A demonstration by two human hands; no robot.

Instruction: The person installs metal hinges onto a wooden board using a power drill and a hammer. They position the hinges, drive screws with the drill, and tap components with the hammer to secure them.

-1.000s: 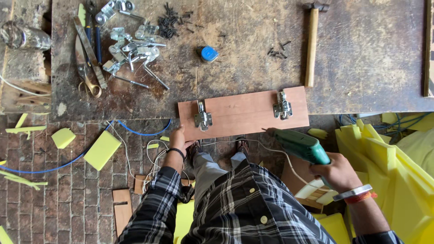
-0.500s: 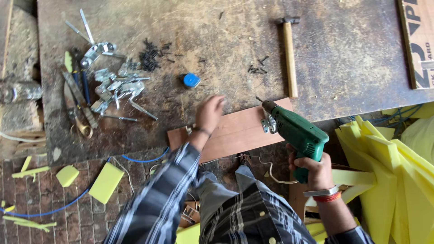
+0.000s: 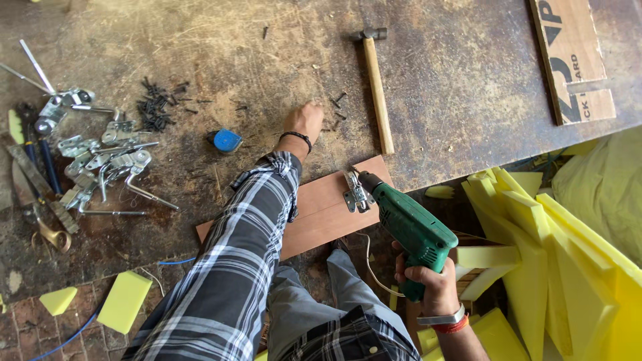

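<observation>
Left hand (image 3: pixel 304 122): fingers curled down onto loose screws (image 3: pixel 338 107), grasp cannot be told.
Right hand (image 3: pixel 428 284): closed round drill (image 3: pixel 409 227), bit at 11 o'clock touching latch (image 3: pixel 356 194).

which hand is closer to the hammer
Left. The left hand reaches over the workbench just left of the hammer handle, not touching it. The right hand grips the green drill below it.

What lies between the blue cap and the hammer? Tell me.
In the head view, the left hand reaches onto the workbench between blue cap and hammer, beside scattered black screws.
</observation>
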